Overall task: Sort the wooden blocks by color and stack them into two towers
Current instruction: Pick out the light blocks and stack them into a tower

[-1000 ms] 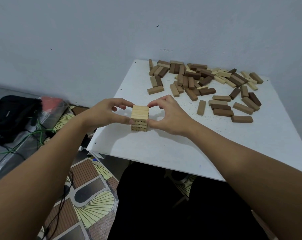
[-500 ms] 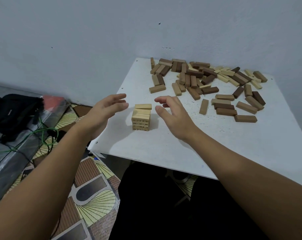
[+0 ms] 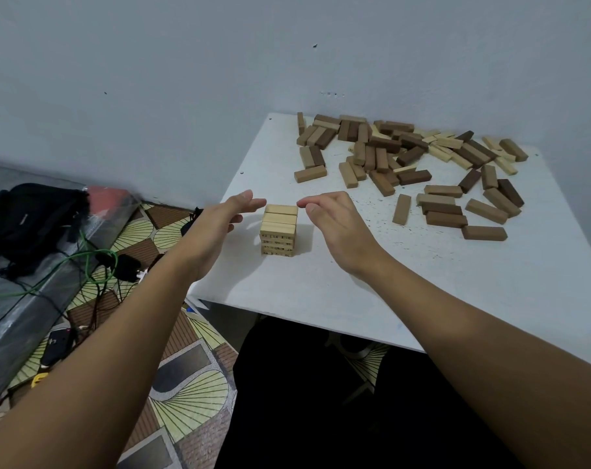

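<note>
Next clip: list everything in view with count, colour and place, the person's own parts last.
light tower: one, pale wood, near left part of the table
loose blocks: many, pale, tan and dark brown, scattered at the table's far side
table: one, white, against the wall
black bag: one, on the grey surface at left
cables: several, green and black, left floor
patterned floor: below left
left hand: open, left of the tower, apart
right hand: open, right of the tower, apart

The tower (image 3: 278, 230) is pale yellow wood with dark numerals on its sides. The pile (image 3: 412, 164) mixes cream, tan and dark brown blocks. The desk (image 3: 355, 292) is white, the wall (image 3: 185, 79) grey-blue, the floor (image 3: 185, 394) tiled in yellow fans and brown.
</note>
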`<action>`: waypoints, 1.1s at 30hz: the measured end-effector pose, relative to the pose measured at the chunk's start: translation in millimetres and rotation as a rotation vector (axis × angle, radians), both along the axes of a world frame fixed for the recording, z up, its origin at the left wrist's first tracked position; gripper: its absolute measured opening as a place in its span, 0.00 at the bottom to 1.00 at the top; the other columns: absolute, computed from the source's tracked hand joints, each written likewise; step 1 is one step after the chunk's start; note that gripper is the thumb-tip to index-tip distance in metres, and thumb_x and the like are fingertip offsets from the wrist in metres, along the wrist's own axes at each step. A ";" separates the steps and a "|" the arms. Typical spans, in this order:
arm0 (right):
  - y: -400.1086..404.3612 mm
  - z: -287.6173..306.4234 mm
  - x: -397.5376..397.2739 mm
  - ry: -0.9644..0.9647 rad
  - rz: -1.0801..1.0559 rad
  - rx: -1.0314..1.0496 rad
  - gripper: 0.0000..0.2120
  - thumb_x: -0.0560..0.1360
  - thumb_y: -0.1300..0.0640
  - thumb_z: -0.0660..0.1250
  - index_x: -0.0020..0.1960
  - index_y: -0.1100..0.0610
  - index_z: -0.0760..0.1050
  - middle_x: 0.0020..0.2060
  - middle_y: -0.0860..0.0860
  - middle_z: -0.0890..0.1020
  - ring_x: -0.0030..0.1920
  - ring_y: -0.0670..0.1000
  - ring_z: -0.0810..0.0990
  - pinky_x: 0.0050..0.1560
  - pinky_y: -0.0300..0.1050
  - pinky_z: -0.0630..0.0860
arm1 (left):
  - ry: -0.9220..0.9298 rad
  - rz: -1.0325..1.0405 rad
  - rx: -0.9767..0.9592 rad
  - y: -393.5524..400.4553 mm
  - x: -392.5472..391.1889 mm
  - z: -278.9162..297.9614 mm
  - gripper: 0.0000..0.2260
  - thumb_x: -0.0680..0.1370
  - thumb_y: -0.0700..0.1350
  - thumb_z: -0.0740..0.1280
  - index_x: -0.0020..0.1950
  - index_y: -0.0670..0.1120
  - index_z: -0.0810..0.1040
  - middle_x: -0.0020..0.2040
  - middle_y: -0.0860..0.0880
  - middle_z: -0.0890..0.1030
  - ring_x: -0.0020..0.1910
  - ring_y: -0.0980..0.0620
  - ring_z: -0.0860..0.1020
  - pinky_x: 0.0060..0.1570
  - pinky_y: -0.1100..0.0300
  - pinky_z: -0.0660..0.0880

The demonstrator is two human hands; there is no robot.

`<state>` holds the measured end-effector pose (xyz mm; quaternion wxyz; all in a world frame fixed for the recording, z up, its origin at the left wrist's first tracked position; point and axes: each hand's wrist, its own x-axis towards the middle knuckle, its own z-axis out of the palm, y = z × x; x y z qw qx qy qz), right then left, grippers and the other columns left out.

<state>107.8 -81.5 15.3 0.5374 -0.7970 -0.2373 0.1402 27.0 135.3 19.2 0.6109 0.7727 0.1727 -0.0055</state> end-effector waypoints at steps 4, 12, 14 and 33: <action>1.5 0.7 0.4 0.006 0.000 0.004 0.15 0.86 0.51 0.58 0.64 0.52 0.81 0.58 0.44 0.72 0.63 0.39 0.72 0.60 0.28 0.65 | 0.009 0.006 -0.002 0.0 0.2 -0.8 0.23 0.75 0.71 0.58 0.59 0.64 0.85 0.70 0.61 0.77 0.69 0.55 0.71 0.78 0.45 0.59; 0.9 -3.4 -3.9 -0.033 -0.020 -0.006 0.19 0.86 0.48 0.57 0.76 0.49 0.68 0.69 0.47 0.69 0.65 0.46 0.71 0.60 0.32 0.66 | 0.002 0.032 -0.035 -1.6 -1.1 -3.1 0.25 0.76 0.72 0.55 0.60 0.63 0.85 0.69 0.57 0.79 0.71 0.54 0.71 0.79 0.43 0.59; 1.7 -4.3 -4.4 -0.013 -0.022 0.003 0.20 0.87 0.48 0.55 0.78 0.49 0.66 0.70 0.48 0.69 0.66 0.44 0.70 0.60 0.31 0.65 | -0.004 0.039 -0.046 -3.6 -0.8 -4.7 0.27 0.75 0.75 0.54 0.59 0.63 0.85 0.70 0.58 0.78 0.71 0.54 0.71 0.79 0.43 0.58; 29.1 -15.3 -30.4 0.171 -0.039 0.201 0.29 0.83 0.44 0.62 0.81 0.45 0.59 0.75 0.40 0.61 0.71 0.35 0.60 0.71 0.38 0.60 | -0.147 0.176 -0.084 -37.1 1.6 -17.9 0.28 0.77 0.64 0.58 0.76 0.57 0.74 0.73 0.59 0.75 0.73 0.61 0.69 0.79 0.49 0.60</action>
